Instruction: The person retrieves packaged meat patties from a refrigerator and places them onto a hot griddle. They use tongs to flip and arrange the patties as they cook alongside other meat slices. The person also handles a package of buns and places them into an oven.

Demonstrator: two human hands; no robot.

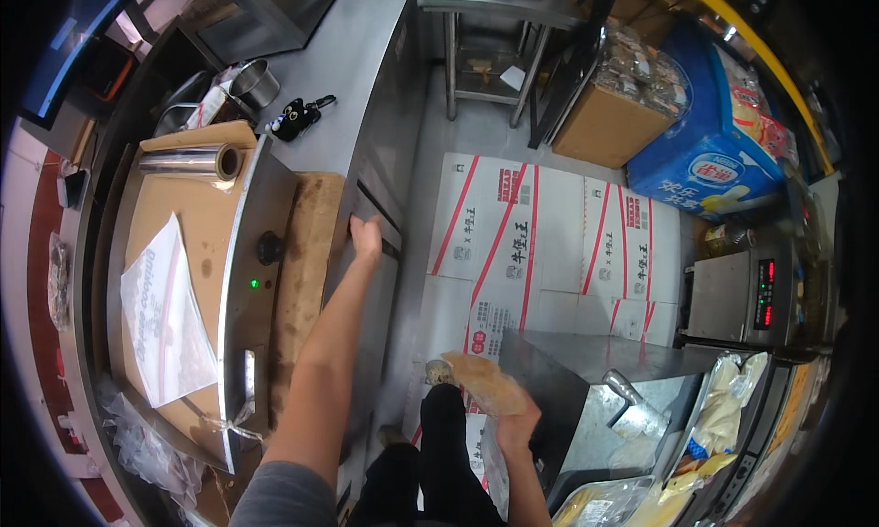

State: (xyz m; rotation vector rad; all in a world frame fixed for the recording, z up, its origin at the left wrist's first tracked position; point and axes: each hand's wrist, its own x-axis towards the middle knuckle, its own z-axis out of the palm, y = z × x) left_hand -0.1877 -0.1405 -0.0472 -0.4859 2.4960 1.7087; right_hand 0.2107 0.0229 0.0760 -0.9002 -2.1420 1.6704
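Observation:
My left hand reaches forward to the front of a stainless-steel cabinet. Its fingers curl at the panel's edge beside a dark slot; the fingertips are partly hidden. Low in front of my legs, my right hand grips a pale brown piece of food in clear plastic, which looks like bread. More clear plastic hangs below that hand. Left of my left forearm, a steel-sided appliance has a black knob and a lit green lamp. A printed paper bag and a foil roll lie on its cardboard-covered top.
Flattened printed cardboard covers the floor. A steel counter with a cleaver stands close at right, beside bagged food. A black plush toy and metal pot sit on the left counter. Behind are a carton and blue freezer.

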